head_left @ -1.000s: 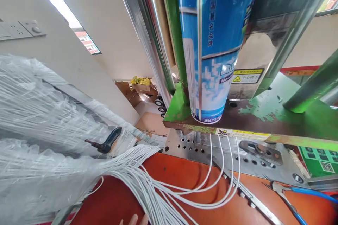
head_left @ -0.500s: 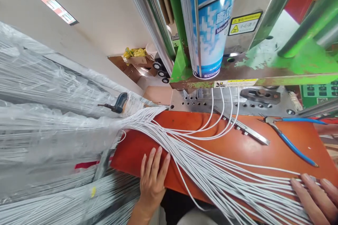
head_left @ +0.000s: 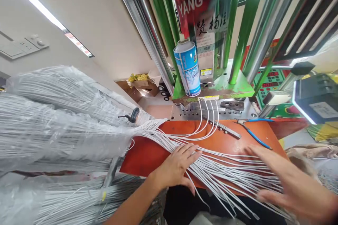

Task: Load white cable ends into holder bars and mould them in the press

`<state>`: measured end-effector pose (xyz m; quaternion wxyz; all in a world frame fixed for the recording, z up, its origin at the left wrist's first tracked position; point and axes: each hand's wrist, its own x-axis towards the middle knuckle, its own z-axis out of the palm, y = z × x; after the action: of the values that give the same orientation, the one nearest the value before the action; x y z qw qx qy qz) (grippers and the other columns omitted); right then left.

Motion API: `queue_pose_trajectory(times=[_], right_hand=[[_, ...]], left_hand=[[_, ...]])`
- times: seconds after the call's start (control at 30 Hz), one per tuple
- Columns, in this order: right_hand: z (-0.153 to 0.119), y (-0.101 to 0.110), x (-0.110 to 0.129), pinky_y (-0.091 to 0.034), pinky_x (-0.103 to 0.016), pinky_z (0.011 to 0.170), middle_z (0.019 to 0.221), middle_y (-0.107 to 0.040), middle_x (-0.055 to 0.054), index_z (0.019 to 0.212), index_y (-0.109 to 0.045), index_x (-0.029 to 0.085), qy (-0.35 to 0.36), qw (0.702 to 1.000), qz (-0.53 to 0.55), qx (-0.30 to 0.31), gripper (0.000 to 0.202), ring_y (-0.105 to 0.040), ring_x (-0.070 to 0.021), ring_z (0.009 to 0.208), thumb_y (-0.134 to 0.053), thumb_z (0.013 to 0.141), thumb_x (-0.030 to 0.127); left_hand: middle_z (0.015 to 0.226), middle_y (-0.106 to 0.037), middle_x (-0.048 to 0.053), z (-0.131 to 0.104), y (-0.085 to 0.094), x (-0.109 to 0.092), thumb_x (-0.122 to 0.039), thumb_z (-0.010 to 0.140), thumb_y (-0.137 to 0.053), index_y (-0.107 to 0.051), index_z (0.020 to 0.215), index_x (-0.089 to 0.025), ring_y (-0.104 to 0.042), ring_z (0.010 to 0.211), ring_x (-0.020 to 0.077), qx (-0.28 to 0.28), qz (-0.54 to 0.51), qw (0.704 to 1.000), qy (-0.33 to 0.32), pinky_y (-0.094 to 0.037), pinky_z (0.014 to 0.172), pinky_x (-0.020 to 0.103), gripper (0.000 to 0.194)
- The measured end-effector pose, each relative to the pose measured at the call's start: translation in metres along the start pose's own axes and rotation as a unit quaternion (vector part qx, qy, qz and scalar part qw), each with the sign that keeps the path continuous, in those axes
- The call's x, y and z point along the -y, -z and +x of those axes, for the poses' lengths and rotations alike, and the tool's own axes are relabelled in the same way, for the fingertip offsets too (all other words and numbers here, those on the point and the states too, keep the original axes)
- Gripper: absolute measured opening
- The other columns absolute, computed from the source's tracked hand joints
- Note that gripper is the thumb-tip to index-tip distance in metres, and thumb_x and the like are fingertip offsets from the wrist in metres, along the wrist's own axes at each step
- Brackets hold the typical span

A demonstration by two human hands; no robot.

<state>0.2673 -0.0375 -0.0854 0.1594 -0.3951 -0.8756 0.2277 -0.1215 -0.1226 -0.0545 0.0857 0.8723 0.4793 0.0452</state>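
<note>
A fan of thin white cables lies over the orange-red work surface. My left hand rests across the cables near their middle, fingers stretched out and flat, thumb apart. Over the right part of the bundle, my right hand is spread, slightly blurred by motion, with nothing visible in it; whether it touches the cables I cannot tell. Several separate cables curve up from the bundle into the machine's metal plate, their ends hidden beneath the green frame.
Blue-handled pliers and a slim metal bar lie behind the cables. A blue spray can stands on the green frame. Plastic-wrapped cable bundles fill the left side, with a dark-handled tool near them. A control panel stands at right.
My left hand has moved from the surface's front edge onto the cables. My right hand has lifted from the cable ends and spread. The view has tilted up, showing more of the machine.
</note>
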Motion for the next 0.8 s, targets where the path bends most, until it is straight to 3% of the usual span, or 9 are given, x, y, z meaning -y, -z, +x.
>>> queue_pose_trajectory(times=[0.1, 0.2, 0.3, 0.4, 0.5, 0.57, 0.63, 0.7, 0.8], right_hand=[[0.048, -0.035, 0.076, -0.038, -0.055, 0.119, 0.160, -0.044, -0.018, 0.158, -0.041, 0.017, 0.006, 0.997, -0.005, 0.075, 0.099, -0.040, -0.0401, 0.146, -0.077, 0.078, 0.062], [0.080, -0.060, 0.119, -0.043, -0.056, 0.109, 0.148, -0.054, -0.020, 0.153, -0.045, 0.013, -0.003, 0.997, -0.061, 0.055, 0.071, -0.051, -0.0391, 0.132, -0.066, 0.086, 0.026], [0.079, -0.041, 0.092, -0.052, -0.042, 0.085, 0.115, -0.070, -0.012, 0.125, -0.064, 0.018, -0.015, 0.994, -0.082, 0.077, 0.046, -0.064, -0.0303, 0.102, -0.052, 0.082, 0.005], [0.056, 0.005, 0.036, -0.050, -0.032, 0.069, 0.086, -0.072, -0.006, 0.087, -0.066, 0.021, -0.087, 0.985, -0.036, 0.147, 0.022, -0.068, -0.0229, 0.078, -0.047, 0.089, 0.008], [0.046, 0.030, 0.008, -0.054, -0.034, 0.074, 0.097, -0.075, -0.007, 0.098, -0.069, 0.022, -0.099, 0.985, -0.002, 0.141, 0.024, -0.071, -0.0242, 0.087, -0.045, 0.098, 0.020], [0.051, 0.029, 0.014, -0.053, -0.043, 0.098, 0.131, -0.069, -0.011, 0.131, -0.063, 0.023, -0.023, 0.996, -0.004, 0.090, 0.041, -0.065, -0.0289, 0.120, -0.049, 0.092, 0.017], [0.060, 0.023, 0.031, -0.039, -0.054, 0.117, 0.157, -0.050, -0.012, 0.153, -0.046, 0.022, 0.052, 0.997, -0.023, 0.055, 0.073, -0.043, -0.0333, 0.146, -0.056, 0.082, 0.012], [0.070, 0.020, 0.050, -0.031, -0.063, 0.120, 0.165, -0.037, -0.013, 0.155, -0.045, 0.022, 0.082, 0.995, -0.041, 0.043, 0.084, -0.028, -0.0405, 0.153, -0.070, 0.075, 0.020], [0.087, 0.022, 0.071, -0.034, -0.066, 0.116, 0.158, -0.046, -0.017, 0.135, -0.063, 0.023, 0.079, 0.995, -0.029, 0.059, 0.084, -0.036, -0.0478, 0.146, -0.092, 0.060, 0.047]], left_hand=[[0.116, -0.069, 0.011, 0.041, -0.010, 0.008, -0.061, 0.092, -0.065, -0.064, 0.122, -0.018, -0.062, 0.111, 0.0289, -0.034, 0.009, 0.999, -0.016, -0.049, 0.096, 0.041, 0.053], [0.086, -0.066, 0.006, 0.065, -0.027, 0.007, -0.034, 0.104, -0.049, -0.064, 0.089, -0.018, -0.062, 0.084, 0.0240, -0.097, 0.023, 0.995, 0.020, -0.046, 0.076, 0.035, 0.026], [0.082, -0.066, 0.004, 0.069, -0.039, 0.001, -0.025, 0.106, -0.043, -0.062, 0.095, -0.018, -0.062, 0.076, 0.0209, -0.150, -0.029, 0.985, 0.075, -0.042, 0.070, 0.032, 0.023], [0.076, -0.065, 0.002, 0.065, -0.043, -0.004, -0.029, 0.107, -0.044, -0.061, 0.093, -0.020, -0.062, 0.071, 0.0197, -0.164, -0.061, 0.977, 0.123, -0.038, 0.066, 0.031, 0.023], [0.068, -0.059, 0.001, 0.065, -0.040, -0.007, -0.032, 0.107, -0.045, -0.054, 0.077, -0.022, -0.057, 0.064, 0.0188, -0.138, -0.067, 0.977, 0.151, -0.032, 0.062, 0.032, 0.032], [0.068, -0.059, 0.000, 0.068, -0.037, -0.007, -0.033, 0.108, -0.044, -0.052, 0.077, -0.023, -0.056, 0.063, 0.0175, -0.125, -0.092, 0.973, 0.169, -0.031, 0.062, 0.031, 0.033], [0.068, -0.059, -0.001, 0.071, -0.034, -0.006, -0.033, 0.108, -0.042, -0.049, 0.078, -0.023, -0.055, 0.063, 0.0160, -0.115, -0.123, 0.969, 0.182, -0.030, 0.062, 0.031, 0.033], [0.065, -0.055, -0.003, 0.072, -0.033, -0.005, -0.033, 0.109, -0.040, -0.045, 0.078, -0.023, -0.053, 0.060, 0.0149, -0.109, -0.149, 0.964, 0.190, -0.029, 0.061, 0.030, 0.033], [0.064, -0.051, -0.004, 0.070, -0.034, -0.004, -0.032, 0.109, -0.038, -0.041, 0.077, -0.024, -0.049, 0.058, 0.0146, -0.122, -0.166, 0.960, 0.188, -0.028, 0.060, 0.031, 0.033]])
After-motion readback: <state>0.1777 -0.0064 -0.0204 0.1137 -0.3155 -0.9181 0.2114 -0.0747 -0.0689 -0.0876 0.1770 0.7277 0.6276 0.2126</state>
